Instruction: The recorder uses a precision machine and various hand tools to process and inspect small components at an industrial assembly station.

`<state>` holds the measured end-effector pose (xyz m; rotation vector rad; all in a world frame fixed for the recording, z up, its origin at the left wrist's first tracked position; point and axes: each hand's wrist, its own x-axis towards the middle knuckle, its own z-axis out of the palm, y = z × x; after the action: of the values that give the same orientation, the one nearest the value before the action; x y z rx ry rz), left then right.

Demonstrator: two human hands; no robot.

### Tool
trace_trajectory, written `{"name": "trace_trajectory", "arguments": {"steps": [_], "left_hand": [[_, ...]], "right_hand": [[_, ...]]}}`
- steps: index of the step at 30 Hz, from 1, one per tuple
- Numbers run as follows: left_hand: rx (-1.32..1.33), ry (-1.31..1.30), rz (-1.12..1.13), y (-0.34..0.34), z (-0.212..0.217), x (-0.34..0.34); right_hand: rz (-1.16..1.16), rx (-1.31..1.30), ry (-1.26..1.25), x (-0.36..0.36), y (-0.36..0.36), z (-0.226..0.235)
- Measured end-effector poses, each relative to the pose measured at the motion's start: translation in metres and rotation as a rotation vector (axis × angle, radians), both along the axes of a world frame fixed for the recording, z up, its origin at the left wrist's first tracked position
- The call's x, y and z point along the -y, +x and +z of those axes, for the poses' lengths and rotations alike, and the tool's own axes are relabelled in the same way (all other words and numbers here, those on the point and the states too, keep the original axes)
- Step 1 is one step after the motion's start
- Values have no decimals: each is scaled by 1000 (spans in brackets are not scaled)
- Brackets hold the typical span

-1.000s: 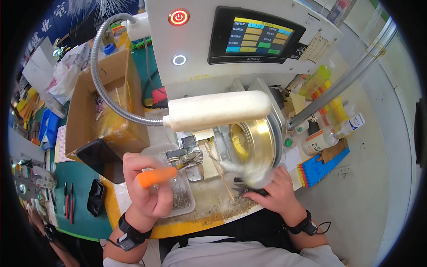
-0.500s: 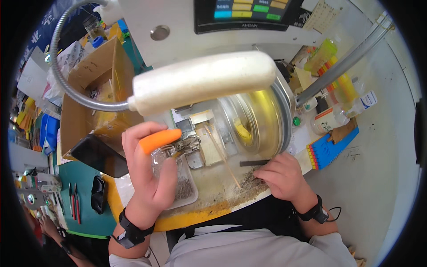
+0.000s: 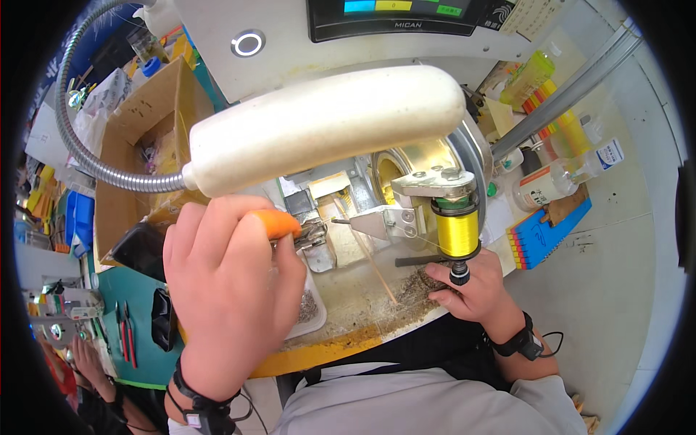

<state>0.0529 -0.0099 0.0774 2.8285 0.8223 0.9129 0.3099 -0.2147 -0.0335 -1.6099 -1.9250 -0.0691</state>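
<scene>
My left hand (image 3: 235, 264) reaches over a small metal clamp (image 3: 313, 235) at the machine. Its index finger wears an orange finger cot (image 3: 274, 223), and the thumb comes up close beneath it. Whatever lies between those fingertips is too hidden to make out. A spool of yellow wire (image 3: 458, 233) hangs upright from a metal arm (image 3: 435, 183), with a pointed metal guide (image 3: 366, 222) to its left. My right hand (image 3: 475, 290) rests by the table edge, thumb and finger apart, beside a dark bar (image 3: 419, 260). The spool's lower knob partly covers it.
A white lamp (image 3: 326, 127) on a bendable neck hangs over the work. A thin wooden stick (image 3: 377, 272) lies across the machine bed. Grit (image 3: 409, 290) and a clear tray (image 3: 313, 322) lie near the front edge. A cardboard box (image 3: 148, 109) stands left, bottles (image 3: 545, 187) right.
The spool arm was a spinning yellow blur and now stands still at the right. The metal guide has come into sight. My left thumb and index finger have closed together. The round button is now lit.
</scene>
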Motion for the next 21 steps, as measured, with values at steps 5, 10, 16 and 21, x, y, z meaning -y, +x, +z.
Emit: {"name": "trace_trajectory", "arguments": {"steps": [5, 10, 16, 21], "left_hand": [[-71, -267, -123, 3, 33, 5], [9, -894, -192, 14, 34, -11], [32, -1220, -153, 9, 25, -24], [193, -1305, -197, 9, 14, -26]], "right_hand": [[3, 4, 15, -1, 1, 1], [-1, 13, 3, 3, 3, -1], [8, -117, -56, 1, 3, 5], [4, -271, 19, -3, -17, 57]]}}
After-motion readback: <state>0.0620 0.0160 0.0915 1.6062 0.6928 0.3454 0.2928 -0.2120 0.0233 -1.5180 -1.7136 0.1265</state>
